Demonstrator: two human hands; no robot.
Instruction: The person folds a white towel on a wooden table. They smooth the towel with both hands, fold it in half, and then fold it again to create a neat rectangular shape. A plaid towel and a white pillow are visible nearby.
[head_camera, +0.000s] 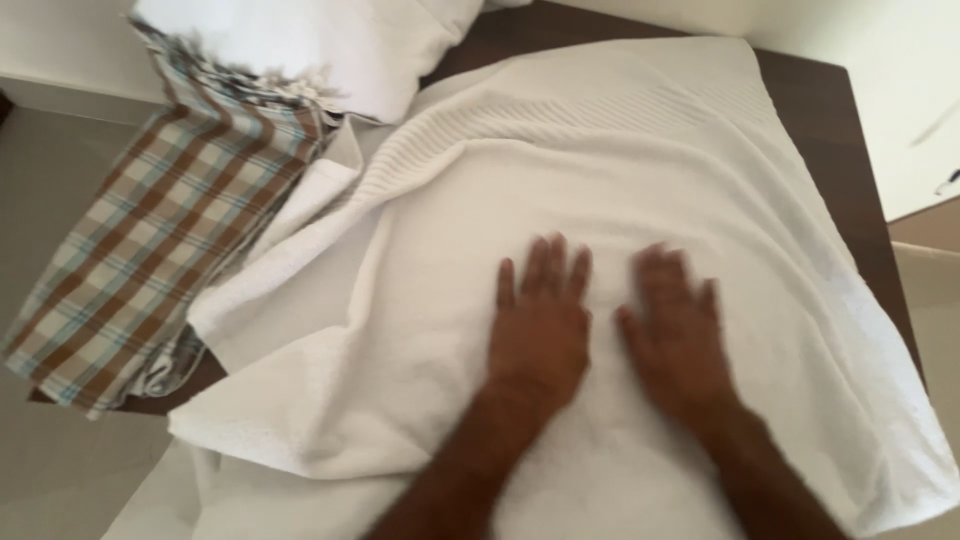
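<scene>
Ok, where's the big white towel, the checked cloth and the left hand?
white towel (620, 150), head view, ribbed band near its far end
checked cloth (170, 220), head view, its middle
left hand (540, 335), head view, its back

Left hand (538, 325) flat, palm down, fingers spread, pointing to 12 o'clock. Right hand (676, 330) flat just beside it, at 3 o'clock. Both arms bare.

White towel (620, 190): matt terry cloth with ribbed band; checked cloth (170, 230): thin woven fabric; tabletop (850, 160): dark smooth wood.
</scene>
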